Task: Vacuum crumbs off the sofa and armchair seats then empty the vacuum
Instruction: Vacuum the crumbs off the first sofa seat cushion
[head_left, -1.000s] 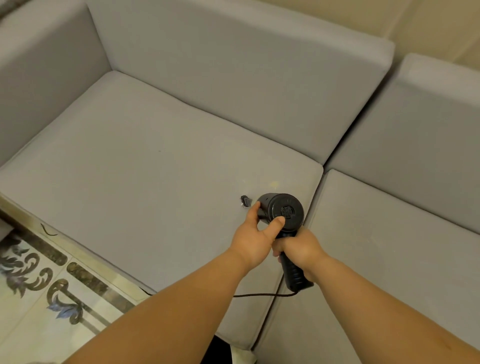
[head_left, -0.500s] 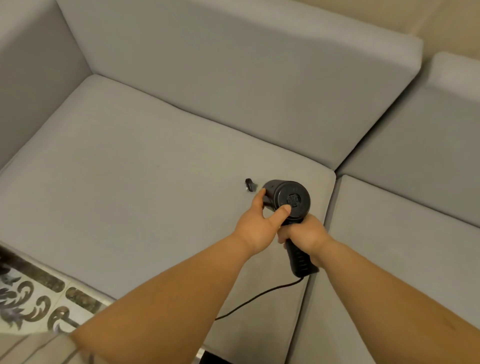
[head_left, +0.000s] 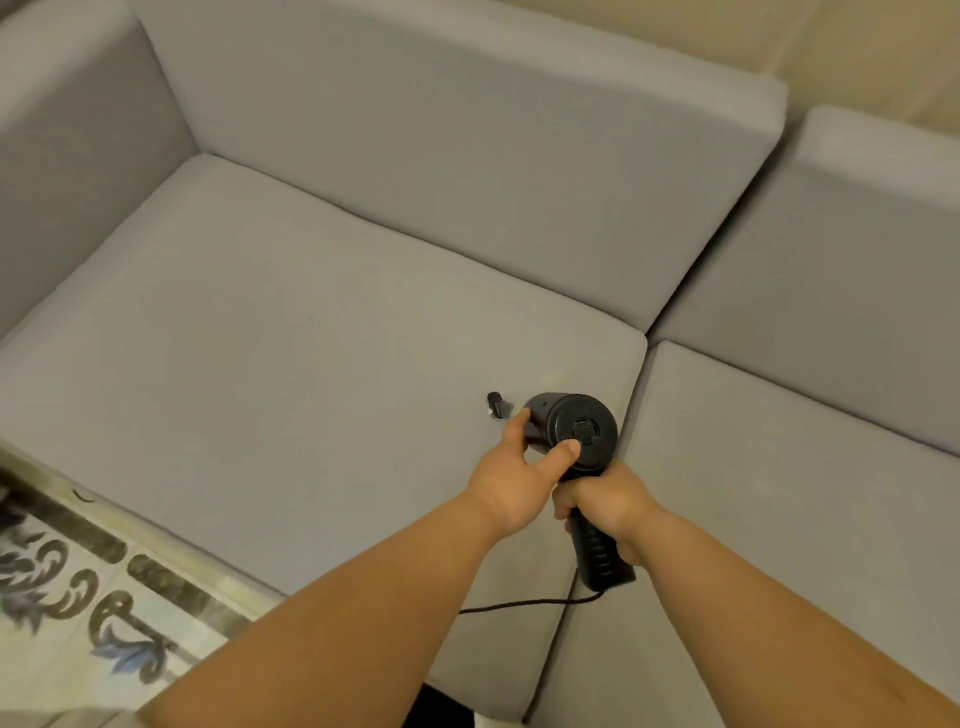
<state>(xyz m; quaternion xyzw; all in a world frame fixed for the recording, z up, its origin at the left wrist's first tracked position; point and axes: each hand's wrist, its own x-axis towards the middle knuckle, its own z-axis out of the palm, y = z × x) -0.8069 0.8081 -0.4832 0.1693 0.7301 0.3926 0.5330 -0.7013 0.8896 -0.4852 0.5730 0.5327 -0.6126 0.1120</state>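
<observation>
Patterned tile floor (head_left: 78, 597), lower left: blurred, cut by frame edge. Grey fabric sofa seat cushion (head_left: 285, 364), centre. Black handheld corded vacuum (head_left: 576, 431), lower centre, nozzle tip (head_left: 497, 404) mostly hidden: left hand (head_left: 511, 480) clasps barrel; right hand (head_left: 605, 501) grips handle.
</observation>
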